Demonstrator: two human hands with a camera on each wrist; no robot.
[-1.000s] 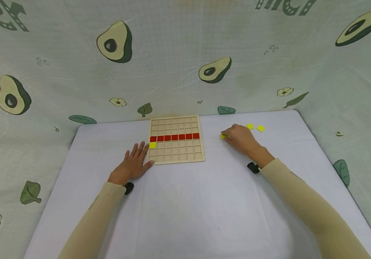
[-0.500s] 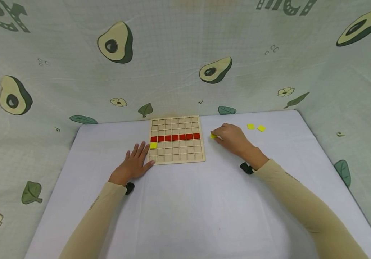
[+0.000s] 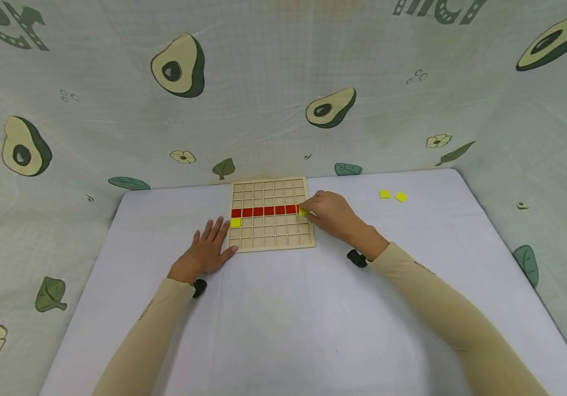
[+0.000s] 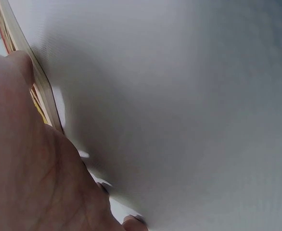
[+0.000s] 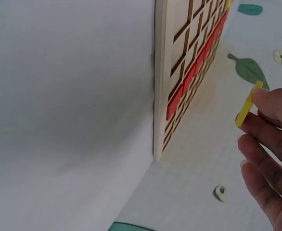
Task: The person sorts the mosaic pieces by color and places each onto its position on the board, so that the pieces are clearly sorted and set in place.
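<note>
My right hand (image 3: 335,215) pinches a yellow square tile (image 5: 248,106) between thumb and finger. In the head view, that hand is over the right edge of a wooden grid board (image 3: 271,242). The right wrist view shows the tile held above the board's surface. A row of red tiles (image 3: 269,210) crosses the board's middle. One yellow tile (image 3: 235,222) sits in the leftmost cell just below that row. My left hand (image 3: 203,253) lies with spread fingers against the board's left edge, its thumb at the lower left corner.
Two loose yellow tiles, one squarer to the view (image 3: 384,194) and one turned (image 3: 401,197), lie at the back right of the white table (image 3: 273,330). An avocado-print cloth (image 3: 263,66) rises behind the table.
My right hand has moved left with the yellow tile, from the table beside the board to over the board's right edge. The left hand stays against the board.
</note>
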